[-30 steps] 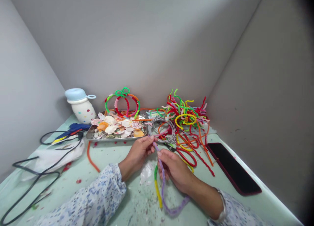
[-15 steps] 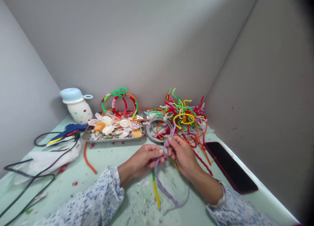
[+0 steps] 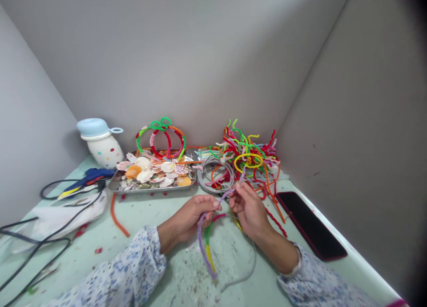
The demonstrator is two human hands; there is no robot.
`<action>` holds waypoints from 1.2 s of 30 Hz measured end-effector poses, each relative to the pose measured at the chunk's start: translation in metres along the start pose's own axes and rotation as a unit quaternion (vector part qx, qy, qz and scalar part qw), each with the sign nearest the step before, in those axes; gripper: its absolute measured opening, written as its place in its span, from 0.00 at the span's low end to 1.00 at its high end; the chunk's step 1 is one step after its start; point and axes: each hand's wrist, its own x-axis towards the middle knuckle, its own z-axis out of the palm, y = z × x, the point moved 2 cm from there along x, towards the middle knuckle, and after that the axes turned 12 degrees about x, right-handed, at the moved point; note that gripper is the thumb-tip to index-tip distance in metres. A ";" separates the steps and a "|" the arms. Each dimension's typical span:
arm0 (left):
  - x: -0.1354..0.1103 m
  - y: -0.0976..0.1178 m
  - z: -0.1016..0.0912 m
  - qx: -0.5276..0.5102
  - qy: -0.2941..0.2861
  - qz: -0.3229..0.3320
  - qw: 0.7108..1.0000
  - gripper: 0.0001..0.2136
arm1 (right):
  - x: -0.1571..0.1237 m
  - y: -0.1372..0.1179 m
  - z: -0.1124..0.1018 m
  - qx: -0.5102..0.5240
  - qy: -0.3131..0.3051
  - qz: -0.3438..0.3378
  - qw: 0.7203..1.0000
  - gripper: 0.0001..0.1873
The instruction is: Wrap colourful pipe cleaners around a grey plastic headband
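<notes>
The person's hands are apart, each pinched on the same purple stem (image 3: 200, 236) — the left hand (image 3: 193, 214) nearer the person, the right hand (image 3: 250, 209) a little farther out. The stem spans the gap between them, one end poking up past the right fingers, the other hanging below the left. Under the hands, a green-and-yellow strip (image 3: 208, 252) lies on the tabletop (image 3: 180, 278). Just beyond them sits a wire coil (image 3: 201, 179); a shell-filled tray (image 3: 153, 190) is beyond the left hand, a tangle of colourful stems (image 3: 250, 148) beyond the right. Right of the right hand lies a phone (image 3: 310, 225).
</notes>
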 end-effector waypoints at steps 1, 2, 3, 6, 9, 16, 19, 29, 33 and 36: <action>0.000 -0.001 -0.001 -0.003 -0.004 0.001 1.000 0.07 | 0.001 -0.001 -0.001 0.013 0.009 -0.003 1.000 0.11; 0.001 -0.002 -0.002 -0.007 -0.007 0.000 1.000 0.06 | 0.003 -0.003 -0.001 0.027 0.018 -0.006 0.999 0.11; 0.001 -0.003 -0.004 -0.010 -0.009 -0.002 1.000 0.06 | 0.004 -0.004 -0.002 0.038 0.026 -0.009 0.999 0.11; 0.001 -0.005 -0.006 -0.010 -0.013 -0.013 1.000 0.06 | 0.007 -0.007 -0.003 0.058 0.041 -0.021 0.997 0.11; 0.001 -0.005 -0.006 0.004 -0.012 -0.015 1.000 0.07 | 0.010 -0.009 -0.005 0.072 0.049 -0.032 0.996 0.10; -0.001 -0.001 0.002 0.033 -0.036 -0.021 0.999 0.09 | 0.011 -0.015 -0.001 0.104 0.054 -0.025 0.993 0.11; -0.001 -0.001 0.002 0.030 -0.030 -0.022 0.999 0.09 | 0.011 -0.015 0.000 0.108 0.054 -0.012 0.993 0.12; -0.001 -0.002 -0.001 0.014 -0.028 -0.020 0.999 0.08 | 0.021 -0.020 -0.008 0.108 0.067 -0.036 0.991 0.12; -0.001 -0.002 0.002 0.024 -0.030 -0.026 0.999 0.09 | 0.022 -0.025 -0.005 0.124 0.059 -0.012 0.991 0.13; -0.003 -0.001 0.003 0.016 -0.027 -0.019 0.999 0.09 | 0.024 -0.028 -0.006 0.110 0.054 -0.017 0.992 0.14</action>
